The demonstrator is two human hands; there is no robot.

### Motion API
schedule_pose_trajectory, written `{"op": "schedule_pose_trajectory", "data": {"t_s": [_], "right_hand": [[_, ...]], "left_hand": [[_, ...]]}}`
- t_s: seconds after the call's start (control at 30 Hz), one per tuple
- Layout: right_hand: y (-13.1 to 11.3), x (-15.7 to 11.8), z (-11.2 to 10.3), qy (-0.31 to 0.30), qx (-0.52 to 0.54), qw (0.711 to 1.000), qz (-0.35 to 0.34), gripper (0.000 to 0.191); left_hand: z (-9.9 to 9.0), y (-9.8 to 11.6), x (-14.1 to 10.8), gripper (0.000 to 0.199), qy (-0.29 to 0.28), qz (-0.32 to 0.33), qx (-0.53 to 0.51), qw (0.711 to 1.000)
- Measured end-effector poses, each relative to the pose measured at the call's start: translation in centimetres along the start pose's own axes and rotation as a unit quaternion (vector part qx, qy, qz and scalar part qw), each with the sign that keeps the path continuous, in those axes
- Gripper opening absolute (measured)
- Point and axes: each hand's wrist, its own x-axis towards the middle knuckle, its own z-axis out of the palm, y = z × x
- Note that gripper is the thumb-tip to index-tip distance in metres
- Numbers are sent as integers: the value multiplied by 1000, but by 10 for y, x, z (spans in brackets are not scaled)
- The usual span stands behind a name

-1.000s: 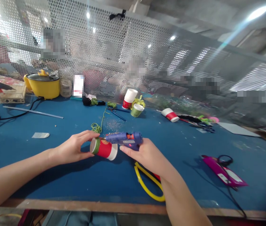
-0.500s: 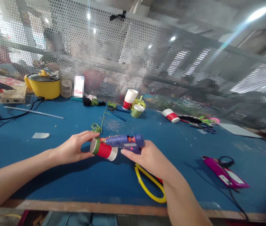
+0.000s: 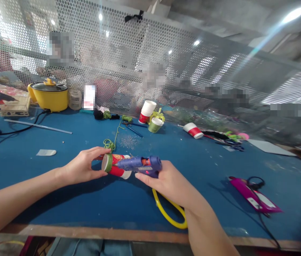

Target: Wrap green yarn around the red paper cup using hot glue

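My left hand [image 3: 86, 165] grips a red and white paper cup [image 3: 117, 171] by its end, fingers above and thumb below. Green yarn [image 3: 109, 163] is wound round that end, and a strand runs back to a loose coil [image 3: 109, 144] on the table. The cup lies on its side in the air, its round base facing left. In my right hand [image 3: 163, 177] is a blue hot glue gun [image 3: 140, 164], its nozzle close to the yarn's edge; whether it touches is hard to tell. A small red light glows on the gun.
Yellow-handled scissors [image 3: 166, 211] lie partly under my right forearm. Further back stand stacked paper cups [image 3: 147, 112] and a green-wrapped cup [image 3: 156, 125]. Another cup [image 3: 193, 131] lies tipped over. A yellow pot [image 3: 49, 97] stands left, a purple packet [image 3: 254, 195] right. Perforated metal screens the back.
The glue gun has dropped slightly and shifted a little left, with its nozzle lower along the yarn. The cup has turned a little in my left hand, showing more of its printed pattern.
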Motion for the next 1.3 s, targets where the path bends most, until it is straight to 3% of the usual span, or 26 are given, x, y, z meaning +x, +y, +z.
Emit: {"op": "schedule_pose_trajectory", "data": {"t_s": [0.5, 0.87, 1.03, 1.17, 1.3], "right_hand": [[5, 11, 0, 37, -5, 998, -48, 28], [10, 17, 0, 37, 17, 999, -18, 26], [26, 29, -7, 71, 90, 993, 17, 29], [47, 48, -14, 154, 157, 975, 32, 34], [71, 68, -21, 188, 66, 974, 106, 32]], "left_hand": [[0, 5, -3, 56, -13, 43, 74, 996], [2, 4, -4, 58, -4, 51, 80, 995], [1, 1, -3, 56, -3, 33, 56, 998], [1, 2, -1, 55, -3, 33, 53, 998], [0, 5, 0, 55, -13, 32, 76, 997]]}}
